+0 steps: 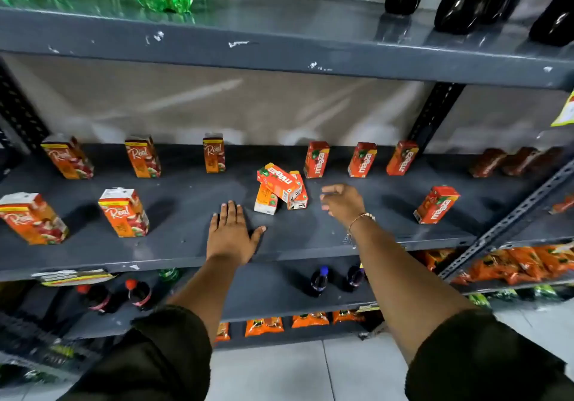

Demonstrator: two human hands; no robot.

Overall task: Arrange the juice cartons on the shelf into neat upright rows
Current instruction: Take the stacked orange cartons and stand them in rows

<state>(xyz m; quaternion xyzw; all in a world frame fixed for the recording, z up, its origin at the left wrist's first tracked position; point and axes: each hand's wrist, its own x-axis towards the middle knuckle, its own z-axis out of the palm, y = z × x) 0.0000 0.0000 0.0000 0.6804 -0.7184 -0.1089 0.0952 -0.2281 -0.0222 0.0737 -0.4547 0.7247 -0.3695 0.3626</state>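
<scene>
While the right hand (341, 201) hovers empty with fingers spread, just right of the toppled cartons (281, 187) mid-shelf (310, 245), the left hand (231, 236) lies flat and empty just left of them. Best lift the top carton first, then stand the lower ones. How many lie beneath is hidden; labels blur.

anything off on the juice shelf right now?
Yes. Mid-shelf, a heap of small Maaza cartons lies toppled, one flat across the others, while the rest stand upright in spaced rows. The right hand is open just beside the heap; the left hand rests flat on the shelf. No spills visible.
</scene>
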